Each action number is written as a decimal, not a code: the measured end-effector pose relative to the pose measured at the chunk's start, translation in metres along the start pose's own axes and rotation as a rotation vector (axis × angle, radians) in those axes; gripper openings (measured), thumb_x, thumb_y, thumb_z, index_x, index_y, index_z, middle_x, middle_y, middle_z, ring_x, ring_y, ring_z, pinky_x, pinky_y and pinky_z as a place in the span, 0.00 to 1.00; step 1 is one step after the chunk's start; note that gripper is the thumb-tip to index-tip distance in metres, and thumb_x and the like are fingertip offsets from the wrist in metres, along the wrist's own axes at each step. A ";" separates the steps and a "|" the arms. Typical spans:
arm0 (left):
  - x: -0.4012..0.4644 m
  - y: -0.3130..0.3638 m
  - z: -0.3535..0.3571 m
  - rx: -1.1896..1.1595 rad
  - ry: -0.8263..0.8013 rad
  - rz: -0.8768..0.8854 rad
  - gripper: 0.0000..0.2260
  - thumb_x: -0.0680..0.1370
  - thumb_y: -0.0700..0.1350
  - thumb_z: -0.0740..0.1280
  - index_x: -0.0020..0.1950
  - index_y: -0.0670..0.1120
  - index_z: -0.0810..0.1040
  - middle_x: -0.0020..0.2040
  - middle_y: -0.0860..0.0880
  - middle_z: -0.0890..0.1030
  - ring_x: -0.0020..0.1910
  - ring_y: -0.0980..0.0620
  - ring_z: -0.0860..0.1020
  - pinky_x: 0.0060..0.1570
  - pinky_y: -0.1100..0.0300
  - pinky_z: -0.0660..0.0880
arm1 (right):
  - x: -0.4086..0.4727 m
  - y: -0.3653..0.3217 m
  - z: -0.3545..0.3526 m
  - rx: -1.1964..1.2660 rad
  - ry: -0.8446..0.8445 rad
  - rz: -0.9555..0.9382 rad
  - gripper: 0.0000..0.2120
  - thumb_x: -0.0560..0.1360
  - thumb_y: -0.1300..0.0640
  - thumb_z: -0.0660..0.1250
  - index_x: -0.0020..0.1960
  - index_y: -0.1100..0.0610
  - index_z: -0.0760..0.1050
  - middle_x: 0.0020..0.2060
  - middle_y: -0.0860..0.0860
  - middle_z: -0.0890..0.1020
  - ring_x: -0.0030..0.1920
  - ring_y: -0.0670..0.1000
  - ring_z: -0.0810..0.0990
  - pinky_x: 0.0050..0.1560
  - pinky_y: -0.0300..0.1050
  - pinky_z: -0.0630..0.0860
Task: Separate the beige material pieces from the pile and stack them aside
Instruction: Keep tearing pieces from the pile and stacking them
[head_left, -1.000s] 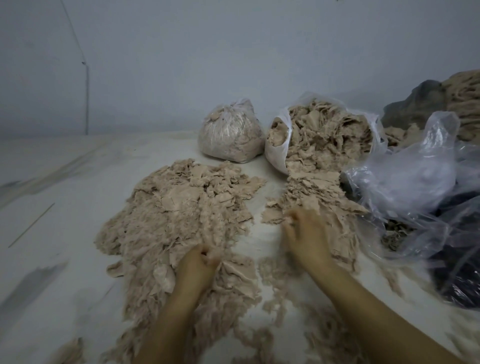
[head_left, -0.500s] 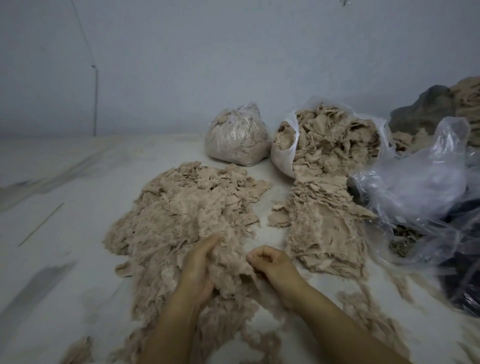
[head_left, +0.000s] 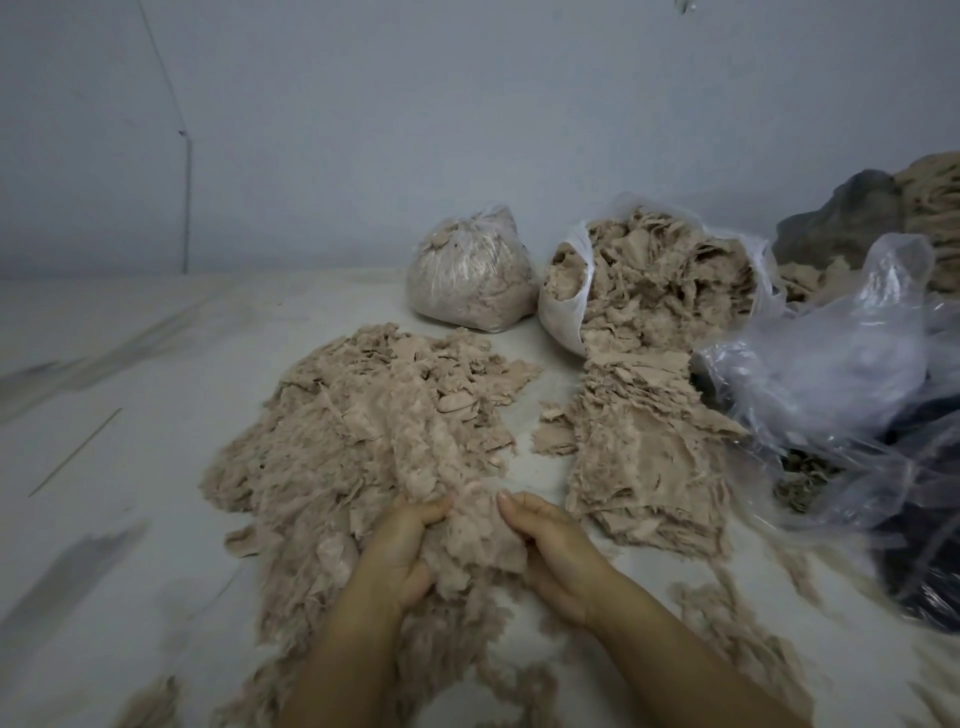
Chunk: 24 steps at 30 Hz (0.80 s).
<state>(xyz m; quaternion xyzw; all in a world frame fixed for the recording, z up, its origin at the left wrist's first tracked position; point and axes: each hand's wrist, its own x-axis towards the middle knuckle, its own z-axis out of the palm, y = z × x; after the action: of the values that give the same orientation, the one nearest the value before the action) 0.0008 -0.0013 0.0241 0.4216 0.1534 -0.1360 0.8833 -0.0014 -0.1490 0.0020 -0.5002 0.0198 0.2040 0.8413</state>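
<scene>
A clump of beige material (head_left: 478, 535) is being held between both hands at the near edge of the large loose pile (head_left: 374, 431), which is spreading away from the grip toward the far left across the pale floor (head_left: 104, 519). The left hand (head_left: 400, 545) is being kept palm inward on the left side of the clump, with its fingers (head_left: 428, 512) curled over the top of the fibres and its thumb tucked underneath, so the clump is being gripped. The right hand (head_left: 550, 551) is being held opposite it, palm turned toward the left hand, fingers bent round the right edge of the same clump and closed on it. Both forearms are being extended from the near edge of the view and are converging on the clump, with the wrists held roughly level and the fingertips pointing away from the person. Just to the right of the grip, apart from the pile, a flatter stack of layered pieces (head_left: 644, 467) is lying. Beyond that stack an open plastic bag (head_left: 561, 306) filled with the same material is being seen, and left of it a tied bag (head_left: 467, 280). Crumpled clear plastic (head_left: 831, 374) is lying to the far right of the grip.
</scene>
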 end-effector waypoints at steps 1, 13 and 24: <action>0.000 -0.001 0.001 0.006 0.011 0.014 0.16 0.77 0.31 0.60 0.65 0.35 0.72 0.57 0.33 0.79 0.54 0.37 0.79 0.42 0.48 0.82 | 0.001 0.000 0.001 0.029 -0.026 0.017 0.19 0.74 0.50 0.66 0.55 0.66 0.77 0.55 0.60 0.82 0.58 0.58 0.80 0.65 0.57 0.72; 0.011 0.000 -0.006 0.322 0.387 0.408 0.20 0.73 0.39 0.72 0.64 0.45 0.73 0.54 0.41 0.82 0.51 0.43 0.81 0.55 0.42 0.77 | -0.008 0.006 -0.009 -0.391 0.280 -0.194 0.15 0.77 0.60 0.68 0.33 0.57 0.70 0.28 0.49 0.71 0.30 0.45 0.70 0.34 0.36 0.68; 0.005 -0.004 0.009 0.415 0.138 0.289 0.09 0.77 0.44 0.68 0.55 0.43 0.76 0.32 0.48 0.83 0.21 0.57 0.72 0.20 0.65 0.69 | -0.011 0.009 -0.017 -1.058 0.266 -0.384 0.24 0.72 0.47 0.72 0.65 0.49 0.69 0.58 0.47 0.71 0.57 0.44 0.71 0.57 0.35 0.69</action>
<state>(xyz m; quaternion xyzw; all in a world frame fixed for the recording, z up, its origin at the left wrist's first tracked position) 0.0055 -0.0118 0.0249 0.6194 0.1206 -0.0079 0.7757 -0.0125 -0.1628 -0.0114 -0.8687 -0.0701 -0.0348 0.4891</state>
